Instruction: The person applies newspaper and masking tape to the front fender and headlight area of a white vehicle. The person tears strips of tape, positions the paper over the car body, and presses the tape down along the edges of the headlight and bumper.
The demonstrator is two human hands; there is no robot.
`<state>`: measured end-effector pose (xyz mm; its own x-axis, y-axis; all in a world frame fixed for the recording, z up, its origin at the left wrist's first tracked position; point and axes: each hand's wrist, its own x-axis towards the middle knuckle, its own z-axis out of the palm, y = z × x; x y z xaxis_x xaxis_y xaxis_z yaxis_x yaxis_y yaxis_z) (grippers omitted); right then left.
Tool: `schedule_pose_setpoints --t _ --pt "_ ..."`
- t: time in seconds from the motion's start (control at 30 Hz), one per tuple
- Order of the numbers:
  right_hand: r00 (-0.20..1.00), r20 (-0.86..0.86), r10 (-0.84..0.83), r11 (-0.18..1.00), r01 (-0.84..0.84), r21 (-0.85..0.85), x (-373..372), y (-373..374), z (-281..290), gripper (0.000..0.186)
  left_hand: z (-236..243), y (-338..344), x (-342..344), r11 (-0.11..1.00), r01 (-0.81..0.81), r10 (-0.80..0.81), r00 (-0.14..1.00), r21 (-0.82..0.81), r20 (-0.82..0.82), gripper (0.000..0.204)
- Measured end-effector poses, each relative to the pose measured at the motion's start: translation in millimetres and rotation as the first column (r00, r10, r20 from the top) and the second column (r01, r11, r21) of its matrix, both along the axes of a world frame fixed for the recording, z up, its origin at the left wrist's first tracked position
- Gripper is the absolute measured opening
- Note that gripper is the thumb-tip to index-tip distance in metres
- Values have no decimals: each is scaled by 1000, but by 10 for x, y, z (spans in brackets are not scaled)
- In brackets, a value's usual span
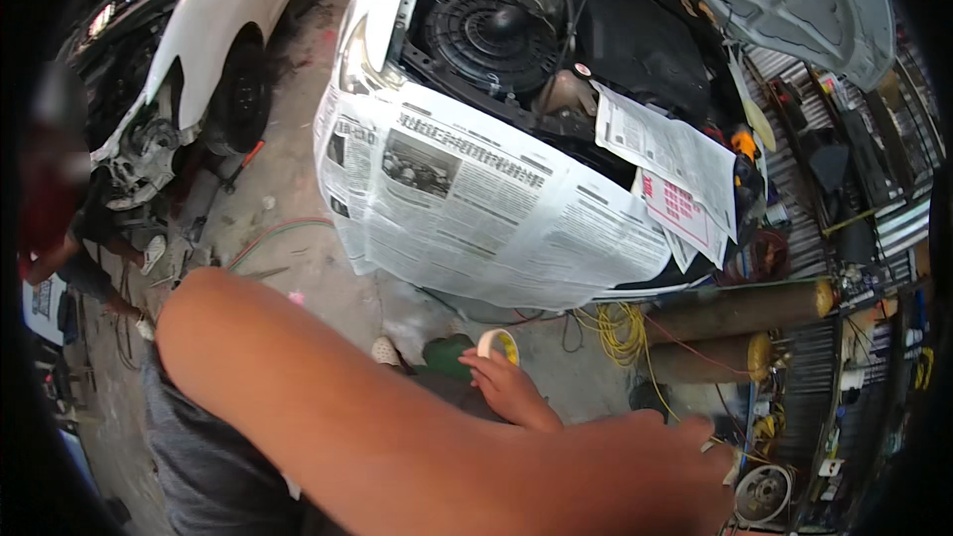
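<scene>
My left forearm crosses the lower frame, ending at my left hand [680, 467] on the far right, its fingers curled and slightly blurred around something pale I cannot make out. Behind that forearm, my right hand [506, 387] grips a roll of cream masking tape [488, 342]. In front of me stands a white vehicle [352, 60] with its hood raised and engine bay open. Newspaper sheets [452, 199] cover its front, and loose sheets [660, 144] overlap the right corner of the bay.
A co-worker [69, 228] is beside another white car [208, 0] at left, with hoses [258, 238] on the floor. At right lie two long cylinders [725, 308], a coiled yellow cable [606, 328], and racks of assorted parts [844, 189] along a corrugated wall.
</scene>
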<state>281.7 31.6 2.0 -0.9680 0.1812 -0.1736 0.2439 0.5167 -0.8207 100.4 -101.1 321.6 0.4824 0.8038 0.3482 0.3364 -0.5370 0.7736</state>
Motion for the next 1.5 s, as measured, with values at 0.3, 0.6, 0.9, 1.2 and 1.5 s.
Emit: schedule_pose_setpoints --t 0.3,0.6,0.9,1.2,1.5 --pt "989 -30 -144 989 145 40 123 647 -79 26 -947 992 510 988 -102 126 968 115 -218 29" --pt "808 -315 -497 806 565 178 696 2268 563 12 -1659 2454 -226 746 -663 656 715 64 -242 38" --pt "721 -550 -423 537 687 488 992 4032 957 42 -2465 3897 -1018 463 -732 841 186 499 -508 63" --pt "845 -480 -236 557 522 646 677 4754 749 23 -1637 4507 -1162 393 -797 842 110 459 -529 13" --pt "768 -587 -255 522 621 585 500 4972 982 15 -671 4746 -898 288 -743 954 171 604 -244 13"
